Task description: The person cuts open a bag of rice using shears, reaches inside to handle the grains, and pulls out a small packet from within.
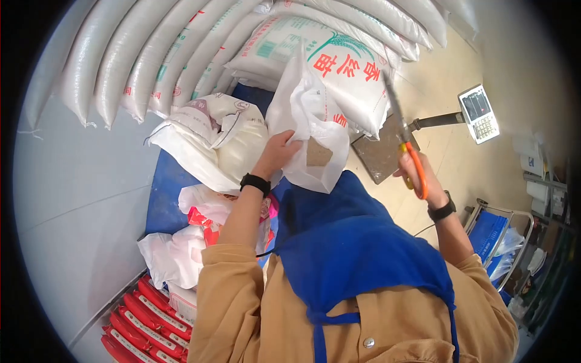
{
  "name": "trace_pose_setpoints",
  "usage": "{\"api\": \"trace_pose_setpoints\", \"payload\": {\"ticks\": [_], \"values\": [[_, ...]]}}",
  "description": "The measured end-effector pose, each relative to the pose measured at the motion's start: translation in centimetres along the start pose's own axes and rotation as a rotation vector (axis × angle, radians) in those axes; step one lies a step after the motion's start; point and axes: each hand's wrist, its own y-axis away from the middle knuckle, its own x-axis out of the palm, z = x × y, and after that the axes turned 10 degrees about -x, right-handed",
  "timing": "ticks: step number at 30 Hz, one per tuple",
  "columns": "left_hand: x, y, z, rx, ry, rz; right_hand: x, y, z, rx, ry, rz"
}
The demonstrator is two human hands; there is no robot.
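Note:
My left hand (280, 151) grips the edge of a white woven sack (296, 109), whose mouth stands open in front of me. Inside the opening a tan patch (318, 152) shows. In my right hand (420, 172) is a pair of scissors (414, 164) with orange and yellow handles, the blades pointing up and slightly blurred, apart from the sack. Behind the sack lies a full rice bag (327, 51) with red characters and a green plant print. To the left of my left hand sits another opened white sack (215, 139) with pale contents.
Stacked full white bags (151, 66) line the back and left. A platform scale (382, 154) with a display (480, 115) stands at right. Crumpled plastic bags (175, 254) and red packets (142, 320) lie lower left. A metal cart (502, 233) holds blue items at right.

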Motion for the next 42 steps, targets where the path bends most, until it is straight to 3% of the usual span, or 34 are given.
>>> {"api": "trace_pose_setpoints", "payload": {"ticks": [4,7,10,13,16,22,34,37,42], "values": [[0.7,0.2,0.1,0.180,-0.243,-0.189,5.6,0.3,-0.7,-0.123,0.017,0.264],[0.3,0.2,-2.0,0.052,-0.297,-0.155,9.0,0.1,-2.0,0.001,-0.042,0.410],[0.7,-0.8,0.3,-0.049,0.055,-0.108,9.6,1.2,-4.3,0.237,-0.011,0.435],[1.4,0.6,0.4,-0.161,0.369,-0.042,9.9,2.8,-4.5,0.228,0.030,0.436],[1.8,0.4,1.2,-0.142,0.465,-0.008,11.2,3.4,-4.8,0.150,-0.053,0.414],[1.7,0.0,1.9,-0.090,0.444,0.001,13.1,3.2,-5.5,0.205,-0.072,0.270],[1.8,-1.5,2.4,-0.039,0.322,-0.079,14.7,3.2,-6.2,0.286,-0.196,0.234],[2.6,-1.1,1.9,-0.017,0.456,-0.111,14.5,2.8,-4.9,0.246,-0.072,0.272],[2.6,-1.2,1.1,-0.051,0.417,-0.098,15.2,2.4,-5.5,0.221,-0.218,0.161]]}}
